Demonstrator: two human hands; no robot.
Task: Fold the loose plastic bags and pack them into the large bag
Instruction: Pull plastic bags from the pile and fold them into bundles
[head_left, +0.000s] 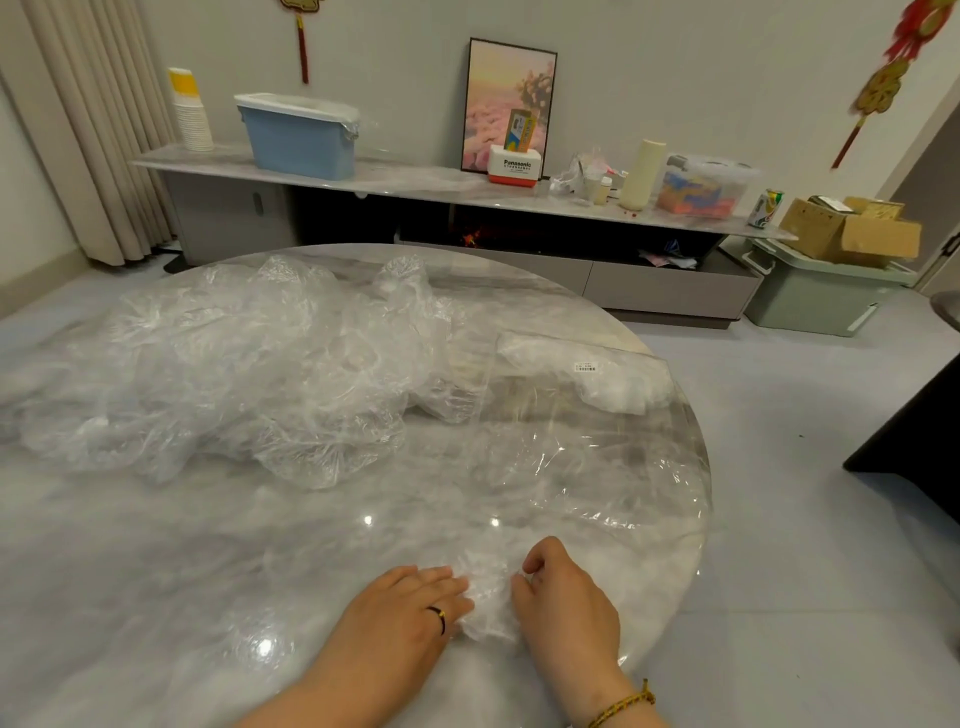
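My left hand (410, 603) lay flat on a small crumpled plastic bag (485, 597); my right hand (566, 597), fingers curled, pinched its edge.

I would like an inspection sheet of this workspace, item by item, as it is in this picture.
Surface: round glossy marble table.
Job's things: heap of loose bags crumpled at the left; large bag lying flat at the right, folded bags apparently inside; small bag between the hands.
Clutter: nothing seen.
Hands: left hand flat, pressing the small bag; right hand pinches its edge.
Cables: nothing seen.
Surroundings: sideboard with blue bin, paper cups, picture; green crate with cardboard boxes on the floor.
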